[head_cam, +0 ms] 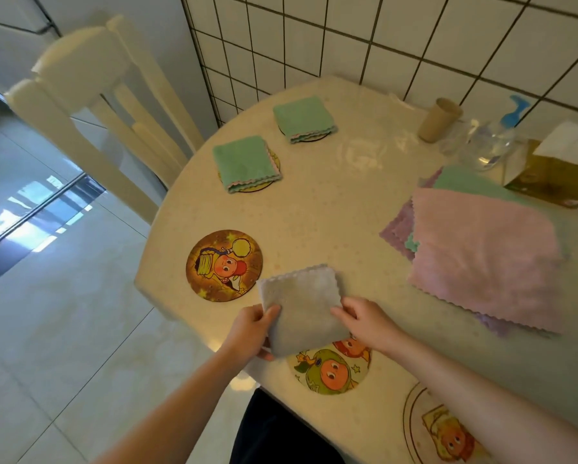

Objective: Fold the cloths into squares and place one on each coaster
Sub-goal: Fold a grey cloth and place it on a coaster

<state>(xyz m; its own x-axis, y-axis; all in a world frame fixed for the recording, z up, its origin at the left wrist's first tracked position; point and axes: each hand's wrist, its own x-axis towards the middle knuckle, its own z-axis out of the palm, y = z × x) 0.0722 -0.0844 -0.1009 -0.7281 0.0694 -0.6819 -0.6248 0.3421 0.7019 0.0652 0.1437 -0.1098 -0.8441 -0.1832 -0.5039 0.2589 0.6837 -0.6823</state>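
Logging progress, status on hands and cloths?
Left hand and right hand hold folded grey cloth. Two green cloths on coasters. Nothing in the way.

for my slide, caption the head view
Both hands hold a folded grey cloth between two bare coasters.

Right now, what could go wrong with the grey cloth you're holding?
The folded grey cloth is gripped by the left hand and right hand at its near edge only, so its layers might fall open. It hangs between the yellow coaster and the green-character coaster, partly covering the latter, so it could land off-centre. The table edge is close; it might slip off.
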